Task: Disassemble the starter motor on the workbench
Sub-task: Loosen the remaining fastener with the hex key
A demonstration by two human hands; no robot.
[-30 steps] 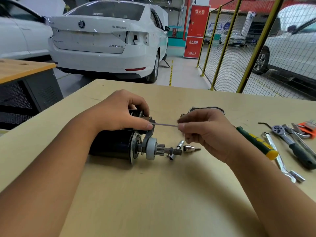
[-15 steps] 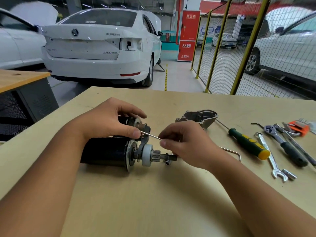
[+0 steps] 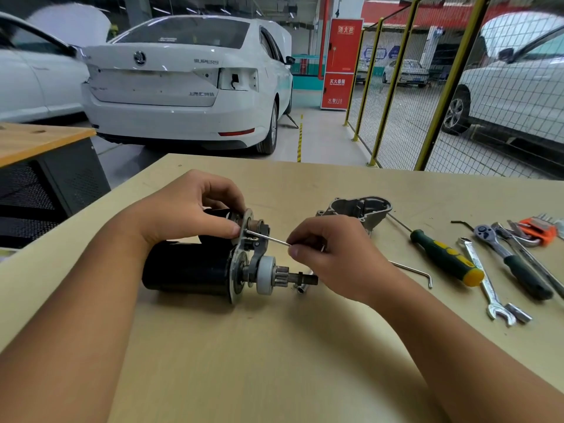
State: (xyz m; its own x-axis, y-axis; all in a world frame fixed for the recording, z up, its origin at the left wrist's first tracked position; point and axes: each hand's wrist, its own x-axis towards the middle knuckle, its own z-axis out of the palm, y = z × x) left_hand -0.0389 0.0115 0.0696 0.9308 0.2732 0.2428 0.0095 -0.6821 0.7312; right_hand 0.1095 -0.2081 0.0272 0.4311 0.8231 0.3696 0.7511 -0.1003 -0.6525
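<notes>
The black starter motor (image 3: 186, 268) lies on its side on the workbench (image 3: 274, 361), its pinion shaft (image 3: 293, 279) pointing right. My left hand (image 3: 186, 209) grips the solenoid end on top of the motor, thumb pressed by the metal end plate. My right hand (image 3: 332, 254) pinches a thin long through bolt (image 3: 268, 238) whose left end sits at the plate. The removed grey drive-end housing (image 3: 357, 210) lies behind my right hand.
To the right lie a second long bolt (image 3: 412, 271), a green and yellow screwdriver (image 3: 445, 257), a combination wrench (image 3: 485, 282), a ratchet (image 3: 512, 264) and an orange hex key set (image 3: 537, 228). A small socket (image 3: 302, 289) lies under the shaft. White cars and a yellow mesh fence stand beyond the bench.
My right hand has moved left with the thin bolt, so less of the bolt shows between my hands. My head has tilted up slightly. The left hand keeps its grip.
</notes>
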